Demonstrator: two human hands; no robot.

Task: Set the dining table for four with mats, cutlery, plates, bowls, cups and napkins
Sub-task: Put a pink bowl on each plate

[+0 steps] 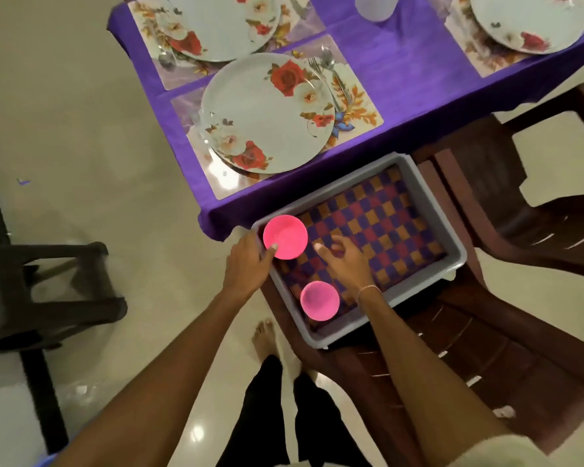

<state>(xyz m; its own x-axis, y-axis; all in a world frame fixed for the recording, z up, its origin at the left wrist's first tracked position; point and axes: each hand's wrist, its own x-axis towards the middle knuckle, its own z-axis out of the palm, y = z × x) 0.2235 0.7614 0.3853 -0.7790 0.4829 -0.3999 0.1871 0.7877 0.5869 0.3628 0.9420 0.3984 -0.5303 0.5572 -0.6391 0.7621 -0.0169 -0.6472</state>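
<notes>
My left hand [248, 262] grips a pink bowl [285, 235] by its near rim, thumb on the edge, over the left corner of a grey tray [452, 244]. A second pink bowl [319, 301] stands in the tray nearer me. My right hand [343, 262] hovers inside the tray between the two bowls, fingers spread and holding nothing. On the purple-clothed table [402, 72], floral plates [267, 112] sit on floral mats [361, 106]. A fork and spoon [327, 65] lie right of the nearest plate.
The tray, lined with a checkered cloth [378, 224], rests on a brown plastic chair [486, 332]. Another brown chair [553, 197] stands to the right. A dark stool [48, 291] is on the floor at left. A white cup [375, 6] stands mid-table. My bare feet [267, 338] are below.
</notes>
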